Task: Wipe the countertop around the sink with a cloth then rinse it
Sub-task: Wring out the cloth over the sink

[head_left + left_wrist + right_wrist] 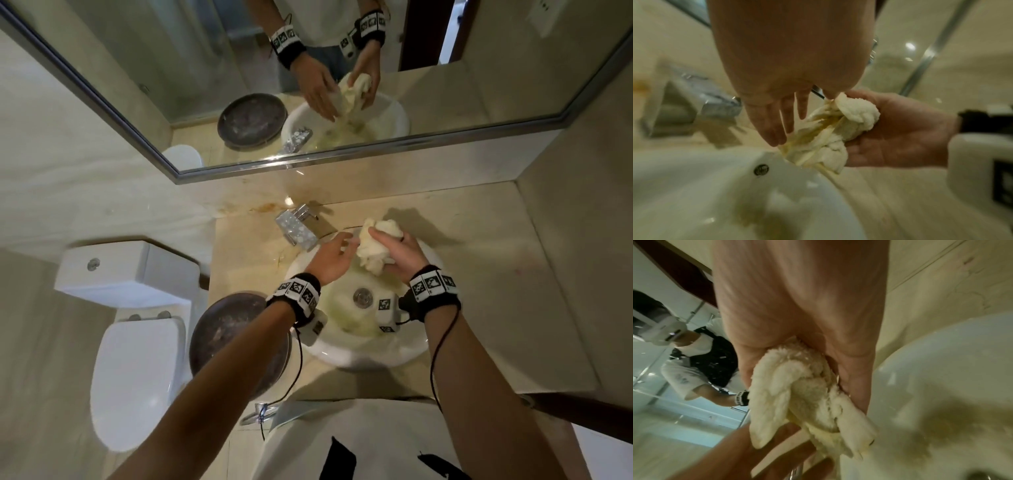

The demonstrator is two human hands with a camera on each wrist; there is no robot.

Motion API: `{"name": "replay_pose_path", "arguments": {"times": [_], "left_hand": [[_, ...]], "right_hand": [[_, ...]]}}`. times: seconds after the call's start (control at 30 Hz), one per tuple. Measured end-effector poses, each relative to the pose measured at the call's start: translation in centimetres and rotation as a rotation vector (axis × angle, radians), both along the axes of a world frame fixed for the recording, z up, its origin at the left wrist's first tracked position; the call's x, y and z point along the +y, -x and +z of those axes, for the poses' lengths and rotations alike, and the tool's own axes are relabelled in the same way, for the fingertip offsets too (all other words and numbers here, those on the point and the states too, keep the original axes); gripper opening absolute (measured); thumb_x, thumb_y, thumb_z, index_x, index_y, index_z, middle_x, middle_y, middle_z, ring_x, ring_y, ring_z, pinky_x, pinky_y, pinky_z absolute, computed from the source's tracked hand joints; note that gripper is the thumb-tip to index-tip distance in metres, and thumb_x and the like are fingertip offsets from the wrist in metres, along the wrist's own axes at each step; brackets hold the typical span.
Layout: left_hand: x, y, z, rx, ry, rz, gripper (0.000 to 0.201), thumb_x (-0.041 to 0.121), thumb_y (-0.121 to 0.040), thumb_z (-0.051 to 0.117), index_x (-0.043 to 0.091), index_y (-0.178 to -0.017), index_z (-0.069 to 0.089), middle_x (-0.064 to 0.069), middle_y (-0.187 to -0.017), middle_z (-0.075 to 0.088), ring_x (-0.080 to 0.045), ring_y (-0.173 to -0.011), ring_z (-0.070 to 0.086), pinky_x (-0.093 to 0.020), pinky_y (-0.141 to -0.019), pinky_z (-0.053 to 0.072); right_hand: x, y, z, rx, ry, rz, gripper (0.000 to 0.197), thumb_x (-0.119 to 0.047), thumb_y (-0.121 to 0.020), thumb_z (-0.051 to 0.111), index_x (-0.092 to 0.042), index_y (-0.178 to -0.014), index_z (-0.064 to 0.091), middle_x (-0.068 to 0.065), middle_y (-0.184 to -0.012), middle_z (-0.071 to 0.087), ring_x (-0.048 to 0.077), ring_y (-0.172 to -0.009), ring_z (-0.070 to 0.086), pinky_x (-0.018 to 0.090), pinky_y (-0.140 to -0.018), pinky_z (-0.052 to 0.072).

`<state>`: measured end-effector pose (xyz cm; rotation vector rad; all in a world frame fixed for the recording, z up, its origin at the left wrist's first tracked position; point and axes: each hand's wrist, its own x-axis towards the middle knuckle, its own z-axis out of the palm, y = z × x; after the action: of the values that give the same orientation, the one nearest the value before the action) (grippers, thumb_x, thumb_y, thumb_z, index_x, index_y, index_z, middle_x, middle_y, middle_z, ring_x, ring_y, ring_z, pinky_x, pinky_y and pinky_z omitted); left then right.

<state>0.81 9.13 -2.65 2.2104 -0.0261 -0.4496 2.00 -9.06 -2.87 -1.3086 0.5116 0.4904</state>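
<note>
- The right hand (399,255) grips a bunched cream cloth (376,246) above the far side of the white sink (346,356).
- The left hand (330,255), fingers straight and loose, reaches to the cloth from its left side.
- The left wrist view alone shows the left fingers (774,123) touching yellow-stained folds of the cloth (857,110).
- The right wrist view alone shows the cloth (797,386) hanging below the right palm.
- Only the head view shows the beige surface (479,274), a mirrored dispenser (296,228) beyond the left hand, and a dark round tray (219,335) beside the left forearm.
</note>
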Motion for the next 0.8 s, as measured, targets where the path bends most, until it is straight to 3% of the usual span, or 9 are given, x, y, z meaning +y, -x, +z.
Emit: {"name": "replay_pose_path", "arguments": {"times": [0.1,0.17,0.27,0.37,0.5,0.57,0.63,0.73,0.8], "left_hand": [[-0.6,2.1,1.1,0.143,0.245,0.118,0.044,0.054,-0.102,0.036,0.025,-0.131,0.053,0.004,-0.12,0.062,-0.017,-0.113,0.059,-0.038,-0.096,0.051],[-0.5,3.0,1.8,0.168,0.304,0.132,0.031,0.052,-0.101,0.041,0.031,-0.12,0.054,0.01,-0.112,0.062,-0.013,-0.107,0.061,-0.039,-0.089,0.056],[0.3,3.3,1.7,-0.012,0.299,0.14,0.024,0.035,-0.1,0.054,0.013,-0.107,0.062,-0.008,-0.098,0.067,-0.017,-0.088,0.066,-0.042,-0.074,0.059],[0.4,3.1,2.8,-0.225,0.221,0.138,0.019,0.023,-0.099,0.06,0.004,-0.093,0.06,-0.007,-0.082,0.063,-0.007,-0.07,0.057,-0.021,-0.065,0.049],[0.0,2.6,5.6,-0.334,0.094,0.053,0.015,0.024,-0.097,0.061,0.01,-0.095,0.058,-0.003,-0.082,0.062,-0.018,-0.072,0.059,-0.029,-0.068,0.048],[-0.1,2.2,6.7,-0.343,0.02,0.027,0.014,0.024,-0.096,0.064,0.011,-0.097,0.06,-0.004,-0.083,0.065,-0.02,-0.074,0.062,-0.031,-0.07,0.05],[-0.3,1.9,8.0,-0.353,-0.044,0.005,0.015,0.025,-0.094,0.066,0.011,-0.096,0.062,0.0,-0.078,0.065,-0.018,-0.07,0.062,-0.031,-0.068,0.051],[-0.7,1.6,9.6,-0.392,-0.145,-0.045,0.015,0.027,-0.09,0.071,0.013,-0.095,0.069,0.005,-0.077,0.065,-0.01,-0.067,0.059,-0.025,-0.068,0.046],[-0.9,1.5,10.4,-0.413,-0.215,-0.085,0.017,0.029,-0.088,0.072,0.017,-0.101,0.073,0.002,-0.086,0.071,-0.012,-0.075,0.063,-0.028,-0.075,0.051]], "right_hand": [[1.8,2.4,0.5,-0.065,-0.033,0.005,0.043,-0.038,-0.082,0.079,-0.022,-0.121,0.067,0.002,-0.109,0.076,0.02,-0.098,0.074,0.044,-0.084,0.06],[2.4,3.8,0.6,-0.091,-0.037,0.033,0.039,-0.041,-0.087,0.075,-0.026,-0.121,0.066,-0.002,-0.109,0.076,0.016,-0.098,0.074,0.043,-0.084,0.061],[2.6,5.0,0.9,-0.133,-0.007,0.055,0.037,-0.042,-0.089,0.073,-0.028,-0.123,0.065,-0.005,-0.11,0.075,0.014,-0.099,0.073,0.044,-0.087,0.06],[2.5,5.5,1.5,-0.169,0.065,0.108,0.034,-0.049,-0.09,0.068,-0.032,-0.12,0.067,-0.007,-0.11,0.075,0.012,-0.102,0.071,0.043,-0.093,0.057],[2.0,5.4,2.5,-0.227,0.21,0.28,0.071,-0.075,-0.073,0.063,-0.03,-0.129,0.062,-0.004,-0.123,0.069,0.016,-0.114,0.064,0.042,-0.103,0.049],[1.8,5.0,3.8,-0.273,0.249,0.345,0.069,-0.057,-0.068,0.07,-0.025,-0.128,0.061,-0.004,-0.121,0.068,0.016,-0.115,0.063,0.036,-0.1,0.05],[1.5,4.8,5.0,-0.299,0.24,0.397,0.058,-0.028,-0.073,0.078,-0.022,-0.127,0.058,-0.006,-0.116,0.069,0.013,-0.111,0.064,0.027,-0.09,0.053],[1.7,4.6,6.0,-0.36,0.189,0.383,0.065,0.001,-0.076,0.079,-0.021,-0.13,0.051,-0.015,-0.11,0.065,-0.013,-0.092,0.063,0.007,-0.069,0.049],[2.4,4.5,6.2,-0.396,0.181,0.33,0.065,0.001,-0.075,0.081,-0.019,-0.13,0.053,-0.013,-0.11,0.068,-0.012,-0.093,0.065,0.012,-0.078,0.053]]}}
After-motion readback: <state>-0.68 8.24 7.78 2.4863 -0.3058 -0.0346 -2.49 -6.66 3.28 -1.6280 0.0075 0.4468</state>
